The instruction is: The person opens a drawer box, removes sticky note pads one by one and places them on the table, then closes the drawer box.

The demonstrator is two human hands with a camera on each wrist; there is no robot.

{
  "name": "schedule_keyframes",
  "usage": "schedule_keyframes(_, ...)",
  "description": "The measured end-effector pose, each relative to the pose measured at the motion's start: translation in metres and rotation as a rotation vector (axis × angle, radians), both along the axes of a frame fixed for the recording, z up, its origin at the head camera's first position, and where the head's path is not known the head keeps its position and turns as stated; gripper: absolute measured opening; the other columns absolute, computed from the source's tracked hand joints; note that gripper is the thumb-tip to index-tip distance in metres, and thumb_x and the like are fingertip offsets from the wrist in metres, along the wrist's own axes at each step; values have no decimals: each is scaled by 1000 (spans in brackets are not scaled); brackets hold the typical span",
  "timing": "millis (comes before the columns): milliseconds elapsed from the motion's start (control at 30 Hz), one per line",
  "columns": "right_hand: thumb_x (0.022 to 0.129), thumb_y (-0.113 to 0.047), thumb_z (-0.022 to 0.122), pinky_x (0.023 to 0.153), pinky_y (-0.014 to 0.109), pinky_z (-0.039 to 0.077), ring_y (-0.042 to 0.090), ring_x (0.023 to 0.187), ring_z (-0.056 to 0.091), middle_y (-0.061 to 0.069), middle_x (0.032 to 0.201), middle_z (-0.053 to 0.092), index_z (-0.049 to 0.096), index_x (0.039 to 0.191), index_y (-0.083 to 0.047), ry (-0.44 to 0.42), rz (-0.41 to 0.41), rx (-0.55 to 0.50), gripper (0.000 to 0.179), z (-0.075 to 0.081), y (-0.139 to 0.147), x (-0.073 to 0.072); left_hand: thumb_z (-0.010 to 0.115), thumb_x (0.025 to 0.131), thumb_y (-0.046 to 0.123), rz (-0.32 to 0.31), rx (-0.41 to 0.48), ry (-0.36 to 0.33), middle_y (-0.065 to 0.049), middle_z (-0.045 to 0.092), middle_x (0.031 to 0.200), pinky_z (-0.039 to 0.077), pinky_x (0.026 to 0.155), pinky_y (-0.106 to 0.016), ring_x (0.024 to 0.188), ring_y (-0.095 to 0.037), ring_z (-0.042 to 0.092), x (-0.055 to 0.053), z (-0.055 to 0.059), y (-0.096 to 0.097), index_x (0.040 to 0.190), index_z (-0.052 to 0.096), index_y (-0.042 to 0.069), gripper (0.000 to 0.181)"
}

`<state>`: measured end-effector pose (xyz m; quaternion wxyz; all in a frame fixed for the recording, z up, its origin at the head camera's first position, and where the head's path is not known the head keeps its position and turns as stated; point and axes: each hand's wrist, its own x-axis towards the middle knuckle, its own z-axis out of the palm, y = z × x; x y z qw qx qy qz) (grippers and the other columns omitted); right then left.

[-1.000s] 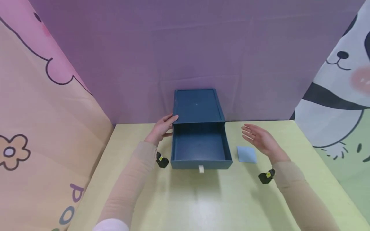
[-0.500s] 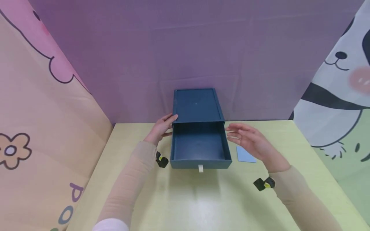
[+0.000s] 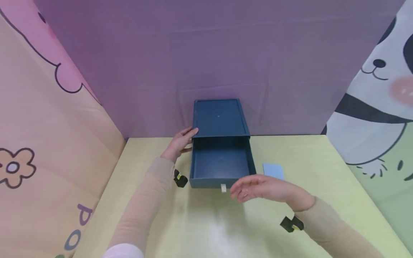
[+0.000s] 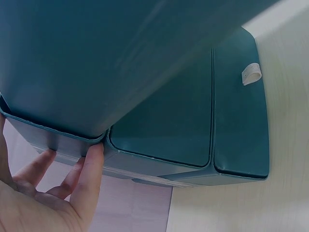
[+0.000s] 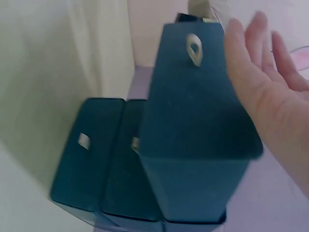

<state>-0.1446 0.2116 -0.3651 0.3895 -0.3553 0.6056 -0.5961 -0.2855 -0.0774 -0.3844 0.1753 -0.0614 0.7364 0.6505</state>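
A dark blue drawer cabinet point(image 3: 219, 116) stands at the back of the table. Its top drawer point(image 3: 222, 161) is pulled out, and nothing shows inside. A pale pull tab point(image 3: 223, 188) hangs at the drawer's front. My left hand point(image 3: 178, 144) steadies the cabinet's left side near the top front corner; in the left wrist view its spread fingertips press the side wall. My right hand point(image 3: 269, 188), fingers loosely extended and holding nothing, is at the drawer's front right corner, palm towards the front panel. Two lower drawers point(image 5: 89, 159) sit closed in the right wrist view.
A light blue square point(image 3: 273, 171) lies on the pale table point(image 3: 206, 229), right of the cabinet. A purple cloth wall point(image 3: 226, 53) rises right behind the cabinet. Printed cloth walls flank both sides. A black wrist camera point(image 3: 292, 224) hangs by the right sleeve.
My right hand has moved from beside the blue square, leftward past the drawer's right side, then towards me to its front corner. The left hand and the drawer have stayed put.
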Motion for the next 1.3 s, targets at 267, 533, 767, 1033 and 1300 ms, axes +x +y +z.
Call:
schedule_keyframes(267, 99, -21, 48, 96, 29, 48, 12, 107, 61, 29, 125, 54, 47, 127, 13, -81, -51, 211, 44, -16, -10, 6, 57, 91, 50, 15, 2, 3, -4, 29, 154, 41, 104, -46, 135, -29, 37, -3, -5, -1, 149, 30, 26, 69)
schedule_keyframes(533, 97, -20, 51, 92, 28, 50, 13, 100, 62, 17, 119, 62, 50, 126, 12, -116, -98, 247, 43, -37, -16, 8, 57, 91, 49, 13, 6, 2, -4, 29, 154, 41, 105, -46, 136, -29, 37, -4, -7, -1, 149, 30, 26, 68)
schedule_keyframes(767, 98, -29, 52, 96, 34, 49, 15, 103, 61, 19, 119, 61, 43, 130, 16, -158, -122, 232, 56, -53, -18, 9, 57, 91, 49, 8, 9, 7, -5, 29, 154, 41, 104, -46, 135, -29, 37, -3, -8, -1, 149, 30, 25, 68)
schedule_keyframes(1033, 100, -29, 46, 97, 38, 48, 13, 101, 61, 24, 120, 59, 41, 131, 17, -176, -192, 186, 56, -62, -27, 12, 56, 91, 49, -3, 22, 16, -6, 29, 154, 40, 105, -47, 135, -30, 37, -4, -8, 0, 150, 30, 24, 68)
schedule_keyframes(1300, 99, -28, 48, 94, 35, 50, 14, 97, 62, 11, 109, 65, 42, 128, 19, -150, -289, 160, 55, -69, -35, 14, 57, 92, 48, 5, 28, 17, -5, 29, 154, 41, 104, -47, 135, -31, 37, -4, -8, -1, 149, 30, 23, 68)
